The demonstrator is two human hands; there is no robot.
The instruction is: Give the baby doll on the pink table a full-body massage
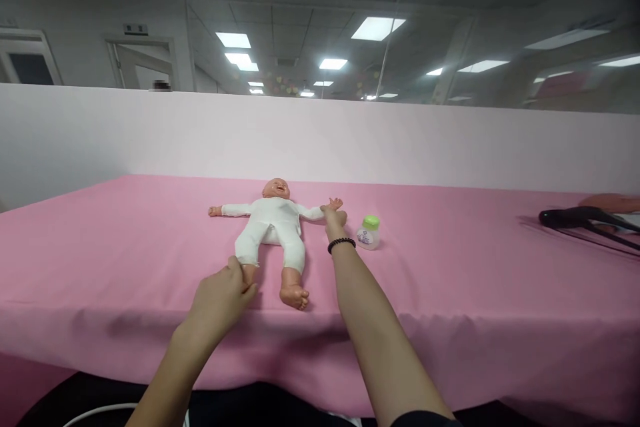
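Observation:
A baby doll (275, 217) with a white cloth body lies on its back, arms spread, head toward the far side. My left hand (223, 297) is closed around the doll's foot on the left, which it mostly hides. The doll's other foot (293, 290) lies bare on the cloth. Reaching farther out, my right hand (335, 219) grips the doll's arm on the right, near its wrist; the doll's small hand shows just beyond my fingers. A little to the right of that wrist stands a small clear jar (369, 235) with a green lid and a label.
A pink cloth (450, 267) covers the table and hangs over its front edge. Behind it rises a white partition (350, 140). At the far right lies a black object (575, 217) with a thin cable, beside something skin-coloured cut off by the frame.

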